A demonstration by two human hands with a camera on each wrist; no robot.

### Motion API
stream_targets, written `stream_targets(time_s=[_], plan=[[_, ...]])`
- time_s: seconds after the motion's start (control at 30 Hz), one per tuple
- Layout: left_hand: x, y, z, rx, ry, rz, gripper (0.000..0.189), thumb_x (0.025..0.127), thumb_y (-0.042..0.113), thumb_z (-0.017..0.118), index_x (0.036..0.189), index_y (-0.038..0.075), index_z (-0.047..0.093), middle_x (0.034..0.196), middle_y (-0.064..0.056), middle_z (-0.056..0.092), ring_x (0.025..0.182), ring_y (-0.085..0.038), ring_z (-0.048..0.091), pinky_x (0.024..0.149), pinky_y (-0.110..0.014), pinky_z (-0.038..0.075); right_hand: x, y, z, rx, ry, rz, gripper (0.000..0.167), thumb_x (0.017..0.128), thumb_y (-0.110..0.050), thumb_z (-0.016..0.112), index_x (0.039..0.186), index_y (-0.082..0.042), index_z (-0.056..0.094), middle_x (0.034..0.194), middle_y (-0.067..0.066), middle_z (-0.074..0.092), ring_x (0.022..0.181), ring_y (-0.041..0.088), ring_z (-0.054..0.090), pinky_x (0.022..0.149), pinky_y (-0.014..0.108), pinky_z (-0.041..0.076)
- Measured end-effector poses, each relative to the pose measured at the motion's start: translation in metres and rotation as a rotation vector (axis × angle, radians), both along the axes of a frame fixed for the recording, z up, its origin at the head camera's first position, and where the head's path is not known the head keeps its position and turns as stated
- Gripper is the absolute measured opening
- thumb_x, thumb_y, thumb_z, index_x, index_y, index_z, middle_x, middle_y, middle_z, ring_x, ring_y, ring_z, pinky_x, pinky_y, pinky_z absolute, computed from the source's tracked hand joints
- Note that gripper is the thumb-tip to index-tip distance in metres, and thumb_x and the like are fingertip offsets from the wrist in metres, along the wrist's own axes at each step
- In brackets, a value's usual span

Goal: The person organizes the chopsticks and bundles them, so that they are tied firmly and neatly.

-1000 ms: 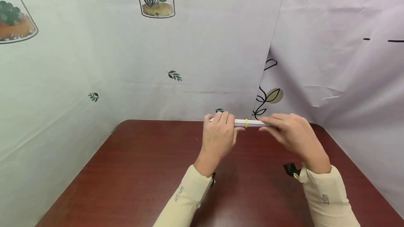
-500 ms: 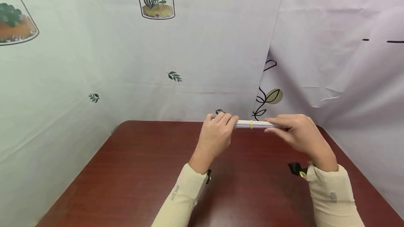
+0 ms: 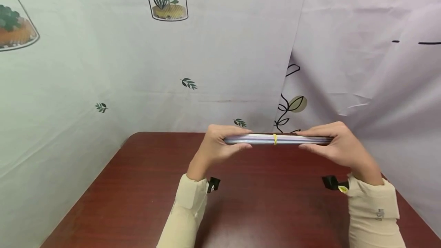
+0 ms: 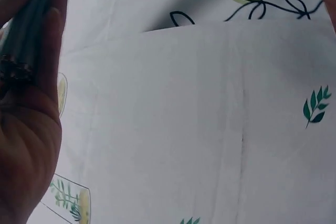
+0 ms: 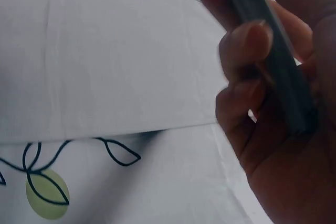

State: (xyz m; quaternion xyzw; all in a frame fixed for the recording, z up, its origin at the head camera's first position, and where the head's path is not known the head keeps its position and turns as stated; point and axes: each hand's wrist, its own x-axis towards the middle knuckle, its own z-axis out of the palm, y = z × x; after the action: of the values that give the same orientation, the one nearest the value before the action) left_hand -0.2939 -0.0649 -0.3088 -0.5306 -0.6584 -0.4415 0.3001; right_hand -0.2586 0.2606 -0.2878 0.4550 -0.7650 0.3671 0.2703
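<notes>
A bundle of thin pale rods [image 3: 289, 139], striped white, blue and violet, is held level above the far part of the table in the head view. Around its middle runs a yellow rubber band [image 3: 275, 139]. My left hand [image 3: 217, 142] grips the left end between thumb and fingers. At the opposite end my right hand [image 3: 341, 144] pinches it the same way. The left wrist view shows the rods' clustered ends [image 4: 18, 69] against the palm. Fingers curl around the dark-looking bundle [image 5: 281, 66] in the right wrist view.
Below the hands lies a reddish-brown wooden table [image 3: 138, 186] with rounded far corners. Pale cloth walls [image 3: 224, 49] with printed plants stand behind and beside it. A small black device [image 3: 330, 182] sits at the right wrist, another [image 3: 214, 183] at the left.
My left hand has slid left and turned, from fingers over the bundle to gripping its end. My right hand has shifted right to the other end, so more of the bundle shows.
</notes>
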Motion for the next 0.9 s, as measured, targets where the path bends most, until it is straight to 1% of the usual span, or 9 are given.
stream_targets(time_s=[0.07, 0.17, 0.23, 0.3, 0.4, 0.57, 0.73, 0.83, 0.9], plan=[[0.001, 0.001, -0.001, 0.062, -0.069, -0.050, 0.029, 0.071, 0.000, 0.086, 0.098, -0.001, 0.076, 0.091, -0.011, 0.075, 0.077, -0.014, 0.070, 0.067, -0.028, 0.056, 0.000, 0.000, -0.001, -0.080, -0.022, 0.072, 0.048, 0.055, 0.025, 0.080, 0.099, 0.005, 0.076, 0.091, 0.008, 0.075, 0.072, 0.006, 0.068, 0.063, 0.014, 0.050], [0.004, 0.008, -0.005, 0.141, -0.142, -0.102, 0.023, 0.074, -0.002, 0.083, 0.095, 0.001, 0.074, 0.090, -0.011, 0.073, 0.077, -0.017, 0.067, 0.066, -0.031, 0.054, -0.001, -0.001, -0.004, -0.195, -0.054, 0.150, 0.049, 0.051, 0.032, 0.075, 0.095, 0.012, 0.073, 0.091, 0.013, 0.075, 0.079, 0.010, 0.071, 0.068, 0.015, 0.052], [0.005, 0.014, -0.007, 0.188, -0.172, -0.117, 0.018, 0.077, -0.001, 0.081, 0.092, 0.002, 0.072, 0.090, -0.011, 0.071, 0.080, -0.020, 0.066, 0.069, -0.033, 0.054, -0.002, -0.004, -0.004, -0.256, -0.086, 0.201, 0.047, 0.050, 0.035, 0.073, 0.093, 0.015, 0.072, 0.092, 0.017, 0.073, 0.082, 0.014, 0.071, 0.069, 0.017, 0.053], [0.005, 0.019, -0.008, 0.231, -0.188, -0.118, 0.015, 0.078, 0.000, 0.080, 0.088, 0.003, 0.069, 0.089, -0.011, 0.069, 0.082, -0.021, 0.065, 0.070, -0.033, 0.053, -0.004, -0.007, -0.004, -0.295, -0.101, 0.246, 0.044, 0.051, 0.036, 0.072, 0.090, 0.015, 0.072, 0.092, 0.019, 0.071, 0.084, 0.017, 0.069, 0.070, 0.018, 0.053], [0.004, 0.023, -0.011, 0.267, -0.206, -0.109, 0.017, 0.076, 0.000, 0.081, 0.085, 0.003, 0.068, 0.087, -0.011, 0.068, 0.080, -0.022, 0.064, 0.069, -0.033, 0.052, -0.008, -0.010, -0.004, -0.313, -0.112, 0.296, 0.040, 0.052, 0.036, 0.072, 0.086, 0.016, 0.071, 0.093, 0.020, 0.068, 0.084, 0.020, 0.066, 0.069, 0.019, 0.053], [0.002, 0.018, -0.011, 0.241, -0.239, -0.110, 0.024, 0.071, -0.005, 0.084, 0.089, 0.002, 0.070, 0.088, -0.012, 0.069, 0.081, -0.022, 0.064, 0.067, -0.032, 0.051, -0.008, -0.009, -0.003, -0.305, -0.127, 0.305, 0.039, 0.053, 0.035, 0.072, 0.086, 0.015, 0.072, 0.093, 0.018, 0.067, 0.082, 0.018, 0.064, 0.066, 0.019, 0.052], [0.002, 0.015, -0.007, 0.244, -0.269, -0.066, 0.023, 0.072, -0.004, 0.084, 0.089, 0.002, 0.070, 0.089, -0.011, 0.068, 0.082, -0.022, 0.063, 0.067, -0.031, 0.051, -0.009, -0.013, -0.004, -0.319, -0.192, 0.301, 0.039, 0.056, 0.036, 0.071, 0.089, 0.015, 0.071, 0.094, 0.018, 0.066, 0.079, 0.018, 0.065, 0.066, 0.020, 0.053], [0.001, 0.014, -0.009, 0.208, -0.340, -0.038, 0.023, 0.074, 0.000, 0.085, 0.092, 0.003, 0.071, 0.091, -0.010, 0.068, 0.077, -0.020, 0.062, 0.065, -0.029, 0.051, -0.012, -0.014, -0.007, -0.327, -0.219, 0.294, 0.038, 0.057, 0.035, 0.071, 0.090, 0.015, 0.070, 0.094, 0.018, 0.065, 0.078, 0.017, 0.065, 0.065, 0.020, 0.053], [-0.001, 0.010, -0.011, 0.159, -0.403, -0.032, 0.026, 0.074, -0.001, 0.084, 0.095, 0.003, 0.071, 0.095, -0.009, 0.068, 0.075, -0.019, 0.061, 0.065, -0.028, 0.050, -0.014, -0.013, -0.010, -0.328, -0.233, 0.292, 0.038, 0.058, 0.035, 0.071, 0.090, 0.015, 0.070, 0.094, 0.018, 0.065, 0.077, 0.017, 0.065, 0.063, 0.020, 0.053]])
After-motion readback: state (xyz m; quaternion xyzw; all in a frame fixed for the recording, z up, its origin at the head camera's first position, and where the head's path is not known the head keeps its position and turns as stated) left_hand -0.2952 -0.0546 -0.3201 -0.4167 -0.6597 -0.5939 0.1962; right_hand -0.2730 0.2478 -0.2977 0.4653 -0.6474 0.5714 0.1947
